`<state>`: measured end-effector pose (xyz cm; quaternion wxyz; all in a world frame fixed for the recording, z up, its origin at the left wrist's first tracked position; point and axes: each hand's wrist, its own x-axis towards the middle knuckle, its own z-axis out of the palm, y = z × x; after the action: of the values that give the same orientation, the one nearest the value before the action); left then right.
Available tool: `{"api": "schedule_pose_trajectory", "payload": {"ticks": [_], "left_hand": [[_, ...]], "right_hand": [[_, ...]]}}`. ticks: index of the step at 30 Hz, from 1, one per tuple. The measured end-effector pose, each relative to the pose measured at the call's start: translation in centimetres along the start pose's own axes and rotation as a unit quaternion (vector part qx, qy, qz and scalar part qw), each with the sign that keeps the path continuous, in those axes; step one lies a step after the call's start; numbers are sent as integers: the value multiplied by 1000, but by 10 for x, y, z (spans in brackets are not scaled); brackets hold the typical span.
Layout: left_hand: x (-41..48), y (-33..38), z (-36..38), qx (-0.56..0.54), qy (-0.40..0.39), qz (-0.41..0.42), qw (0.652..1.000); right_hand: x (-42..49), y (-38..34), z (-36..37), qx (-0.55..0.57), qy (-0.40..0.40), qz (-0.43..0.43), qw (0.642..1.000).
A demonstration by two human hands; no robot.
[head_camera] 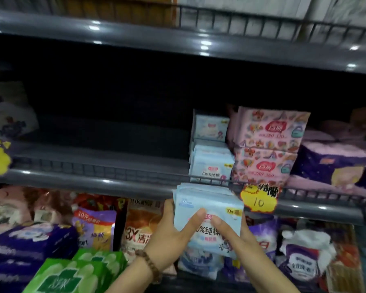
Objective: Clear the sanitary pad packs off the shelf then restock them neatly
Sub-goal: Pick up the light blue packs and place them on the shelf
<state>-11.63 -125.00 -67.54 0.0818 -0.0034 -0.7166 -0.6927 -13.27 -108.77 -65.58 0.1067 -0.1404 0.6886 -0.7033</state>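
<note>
A stack of pale blue plastic sanitary pad packs (209,206) is gripped by the left hand (173,231) and right hand (239,235) just below the grey metal shelf (93,144); packs could be spilled if its rail (114,176) is clipped.

A stack of packs (209,208) sat between the left grip (173,230) and the right grip (241,234), in front of the shelf (93,176) and just below its front rail. On the shelf, right of centre, a row of packs (211,166) stood one behind another. Two stacked packs (266,149) lay just to its right, with further packs (330,163) beyond them. A price tag (259,198) hung on the rail beneath the stacked pair. Below, the lower shelf held goods (97,227).
</note>
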Motion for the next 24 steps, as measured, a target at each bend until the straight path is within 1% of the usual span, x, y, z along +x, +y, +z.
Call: {"api": "schedule_pose_trajectory", "payload": {"ticks": [4,7,9,12,14,17,19,21,22,24], "left_hand": [[20,43,-3,35,-2,95,995],[50,66,-6,41,4,161,986],[76,75,-6,47,9,189,981],[121,74,-6,59,10,201,978],[148,66,-5,78,22,200,977],[181,45,-4,117,34,167,978],[198,31,-2,111,19,151,982],[210,23,0,97,7,143,985],[214,22,1,90,5,142,986],[219,23,4,74,0,143,987]], "right_hand": [[19,-45,-7,-33,-11,-83,996],[48,-75,-13,-90,-23,-147,985],[71,-88,-19,-127,-27,-180,975],[106,-99,-31,-184,-29,-217,958],[125,-100,-39,-209,-25,-217,953],[149,-91,-49,-296,2,-203,933],[161,-78,-56,-378,30,-222,898],[168,-68,-61,-458,72,-259,847],[170,-63,-63,-499,94,-287,812],[175,-53,-68,-579,135,-350,724]]}}
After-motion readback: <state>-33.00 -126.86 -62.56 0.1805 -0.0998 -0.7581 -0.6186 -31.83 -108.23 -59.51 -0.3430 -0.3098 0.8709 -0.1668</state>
